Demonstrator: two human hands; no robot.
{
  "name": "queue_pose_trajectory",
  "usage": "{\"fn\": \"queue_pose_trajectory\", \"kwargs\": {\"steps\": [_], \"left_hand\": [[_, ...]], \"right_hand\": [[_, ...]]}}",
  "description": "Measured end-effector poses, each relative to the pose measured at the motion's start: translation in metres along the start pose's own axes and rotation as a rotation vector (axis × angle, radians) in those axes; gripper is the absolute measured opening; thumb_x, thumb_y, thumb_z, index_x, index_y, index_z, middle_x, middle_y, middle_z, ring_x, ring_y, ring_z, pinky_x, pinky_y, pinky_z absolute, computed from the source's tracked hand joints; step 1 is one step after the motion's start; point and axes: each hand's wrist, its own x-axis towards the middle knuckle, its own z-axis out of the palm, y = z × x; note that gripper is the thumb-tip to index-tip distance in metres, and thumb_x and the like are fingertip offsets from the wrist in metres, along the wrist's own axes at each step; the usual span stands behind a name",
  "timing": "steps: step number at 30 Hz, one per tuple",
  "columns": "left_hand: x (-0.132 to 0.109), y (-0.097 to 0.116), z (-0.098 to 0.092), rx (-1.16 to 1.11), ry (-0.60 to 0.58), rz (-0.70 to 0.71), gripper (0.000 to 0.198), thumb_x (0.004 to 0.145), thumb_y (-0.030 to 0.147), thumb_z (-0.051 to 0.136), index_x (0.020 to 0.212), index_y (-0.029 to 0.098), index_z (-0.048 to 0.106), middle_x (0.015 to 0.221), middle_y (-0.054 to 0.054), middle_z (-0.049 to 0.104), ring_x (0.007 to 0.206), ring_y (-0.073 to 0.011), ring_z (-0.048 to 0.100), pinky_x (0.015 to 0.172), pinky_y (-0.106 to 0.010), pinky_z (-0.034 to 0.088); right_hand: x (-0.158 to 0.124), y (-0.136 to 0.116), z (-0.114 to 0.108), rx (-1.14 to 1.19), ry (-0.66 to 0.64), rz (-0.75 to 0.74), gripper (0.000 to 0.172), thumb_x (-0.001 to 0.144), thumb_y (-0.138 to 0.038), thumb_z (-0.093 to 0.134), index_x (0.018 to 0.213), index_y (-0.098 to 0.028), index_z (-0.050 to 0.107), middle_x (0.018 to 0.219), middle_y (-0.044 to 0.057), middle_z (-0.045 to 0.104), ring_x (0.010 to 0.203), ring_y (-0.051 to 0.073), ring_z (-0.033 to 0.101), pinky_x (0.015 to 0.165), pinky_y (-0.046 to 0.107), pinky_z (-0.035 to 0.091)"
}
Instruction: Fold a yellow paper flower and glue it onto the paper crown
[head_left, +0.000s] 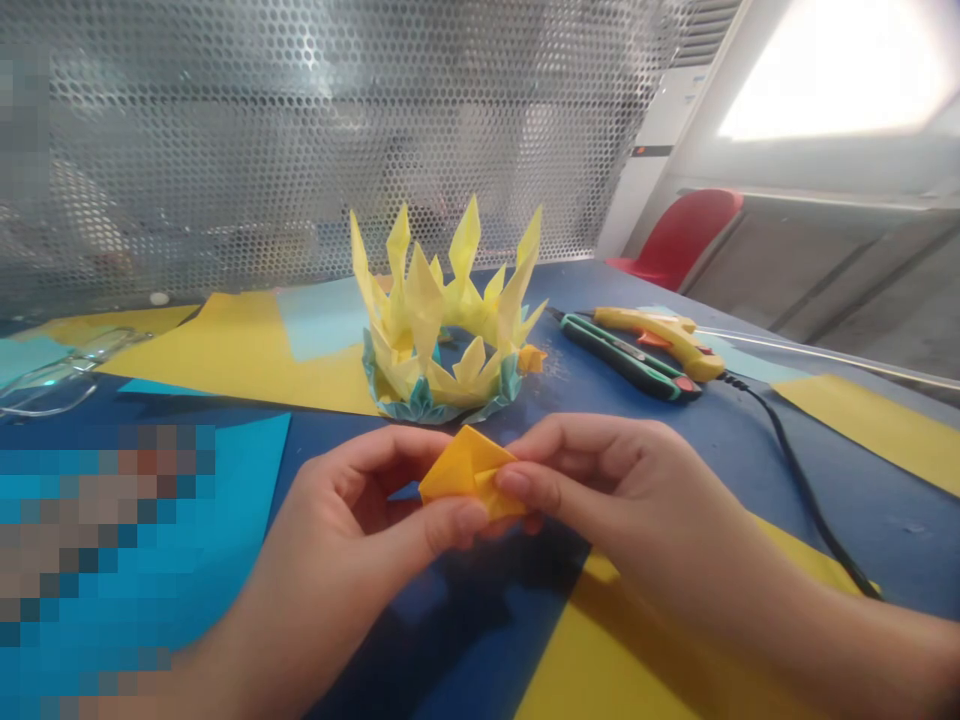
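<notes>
Between my two hands is a small piece of folded orange-yellow paper (466,465), held up above the blue table. My left hand (367,525) pinches its lower left side, thumb in front and fingers behind. From the other side, my right hand (615,475) grips the right corner, its thumb pressed on a fold. Just beyond them stands a folded paper crown (469,370) with tall pale yellow points and a blue-green base. A little orange paper piece (532,359) sits against the crown's right side.
A green and black utility knife (622,355) and a yellow hot glue gun (667,335), its black cord (795,460) trailing forward, lie at the right. Yellow sheets (247,350) and a blue sheet (255,480) are spread about. Glasses (75,385) rest at left; a perforated metal panel (315,150) stands behind.
</notes>
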Motion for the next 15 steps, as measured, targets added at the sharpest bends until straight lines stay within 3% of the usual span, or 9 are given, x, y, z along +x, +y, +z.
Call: {"fn": "queue_pose_trajectory", "kwargs": {"steps": [6,15], "left_hand": [[0.0015,-0.0008,0.0002,0.07,0.023,-0.005,0.007,0.076,0.015,0.082,0.078,0.021,0.079,0.068,0.003,0.08,0.064,-0.0103,0.074,0.061,-0.01,0.058],[0.004,-0.0039,-0.0054,0.08,0.071,0.017,0.004,0.076,0.022,0.084,0.078,0.022,0.08,0.069,0.003,0.079,0.061,-0.009,0.068,0.06,-0.012,0.057]], "right_hand": [[0.0017,0.0021,-0.0003,-0.007,-0.037,0.076,0.017,0.066,-0.021,0.09,0.071,-0.019,0.074,0.067,-0.001,0.077,0.064,0.009,0.071,0.061,0.016,0.054],[0.0025,0.0033,0.0014,0.013,-0.101,0.051,0.014,0.071,-0.017,0.086,0.079,-0.022,0.077,0.071,-0.003,0.078,0.071,0.01,0.073,0.068,0.016,0.056]]}}
